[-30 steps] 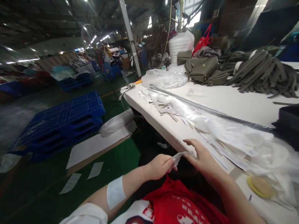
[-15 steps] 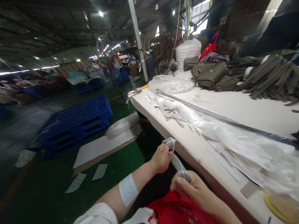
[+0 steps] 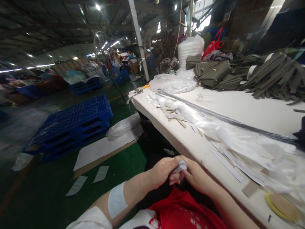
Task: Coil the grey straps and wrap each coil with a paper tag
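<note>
My left hand (image 3: 164, 170) and my right hand (image 3: 196, 173) meet close to my body, beside the table's front edge. Between them is a small bundle of translucent grey-white strip (image 3: 180, 165), which looks like plastic film or tape; its exact kind is unclear. The fingers of both hands are closed around it, the left from one side and the right from the other. Part of the bundle is hidden behind thumbs and fingers. A pale blue patch (image 3: 117, 199) is stuck on my left forearm.
Crumpled white film (image 3: 207, 127) and paper strips lie along the white table (image 3: 164, 127), beside a long dark strip (image 3: 228, 121). Olive bags (image 3: 213, 73) and olive straps (image 3: 276, 79) are piled behind. A yellow ring-shaped roll (image 3: 281, 206) lies near right. Blue pallets (image 3: 78, 111) stand on the floor.
My hands have come together and lower, closer to my body. The strip, earlier stretched between them and looped over the left fingers, is now gathered in a small bundle.
</note>
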The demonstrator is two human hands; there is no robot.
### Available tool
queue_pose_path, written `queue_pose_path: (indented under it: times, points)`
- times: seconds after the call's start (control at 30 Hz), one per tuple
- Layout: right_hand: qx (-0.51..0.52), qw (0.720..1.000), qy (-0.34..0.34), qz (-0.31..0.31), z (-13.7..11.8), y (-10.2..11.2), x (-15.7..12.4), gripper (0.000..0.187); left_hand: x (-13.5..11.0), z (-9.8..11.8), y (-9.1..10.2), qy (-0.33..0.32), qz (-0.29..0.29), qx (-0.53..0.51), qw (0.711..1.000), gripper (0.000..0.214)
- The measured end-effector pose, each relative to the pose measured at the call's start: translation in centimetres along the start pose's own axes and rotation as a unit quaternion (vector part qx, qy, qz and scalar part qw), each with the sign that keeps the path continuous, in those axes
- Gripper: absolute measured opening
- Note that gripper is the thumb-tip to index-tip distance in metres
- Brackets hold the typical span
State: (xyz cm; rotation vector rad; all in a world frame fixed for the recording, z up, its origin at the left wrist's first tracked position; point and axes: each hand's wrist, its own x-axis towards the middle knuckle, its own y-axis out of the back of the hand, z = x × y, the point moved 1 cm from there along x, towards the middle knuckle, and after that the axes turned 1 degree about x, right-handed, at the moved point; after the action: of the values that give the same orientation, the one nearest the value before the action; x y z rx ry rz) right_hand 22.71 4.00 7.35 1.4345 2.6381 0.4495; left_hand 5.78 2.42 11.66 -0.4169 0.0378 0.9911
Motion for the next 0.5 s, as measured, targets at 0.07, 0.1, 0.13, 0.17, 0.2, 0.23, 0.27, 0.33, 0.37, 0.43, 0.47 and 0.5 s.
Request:
queue_pose_path:
  times: [0.07,0.1,0.13,0.17,0.2,0.23,0.27,0.33,0.37,0.43,0.47,0.5]
  points:
    - [0.076,0.996,-0.047,-0.021,1.2,-2.1,0.1,0.030,0.3,0.8,0.1,-0.020,0.041,-0.078,0.996,0.054]
    - [0.109,0.991,-0.069,-0.039,1.5,-3.1,0.0,0.036,0.5,1.1,0.3,-0.044,0.065,-0.103,0.992,0.053]
    - [0.139,0.985,-0.088,-0.059,1.5,-3.9,-0.2,0.041,0.8,1.3,0.6,-0.079,0.092,-0.114,0.986,0.052]
    - [0.165,0.978,-0.099,-0.078,1.2,-4.5,-0.5,0.044,1.1,1.4,0.9,-0.123,0.123,-0.106,0.979,0.051]
    - [0.189,0.972,-0.101,-0.098,0.5,-4.9,-0.9,0.047,1.4,1.4,1.3,-0.169,0.154,-0.070,0.971,0.051]
    - [0.211,0.966,-0.094,-0.116,-0.3,-5.1,-1.4,0.048,1.6,1.2,1.7,-0.213,0.178,0.000,0.961,0.051]
    - [0.228,0.962,-0.083,-0.128,-1.1,-5.0,-1.8,0.048,1.8,0.9,2.0,-0.252,0.188,0.096,0.944,0.054]
    - [0.248,0.958,-0.061,-0.127,-2.5,-3.9,-2.3,0.047,2.1,0.1,2.3,-0.292,0.156,0.314,0.890,0.064]
    - [0.250,0.960,-0.054,-0.113,-2.8,-3.0,-2.3,0.048,2.1,-0.3,2.4,-0.291,0.127,0.405,0.857,0.068]
    - [0.224,0.970,-0.070,-0.064,-2.6,-0.6,-2.0,0.051,2.0,-0.9,2.3,-0.247,0.095,0.525,0.809,0.068]
    - [0.183,0.979,-0.084,-0.032,-2.3,0.7,-1.8,0.051,1.9,-1.0,2.2,-0.210,0.095,0.558,0.797,0.065]
    - [0.121,0.988,-0.093,0.012,-1.9,2.0,-1.4,0.049,1.8,-1.0,2.1,-0.168,0.096,0.578,0.793,0.061]
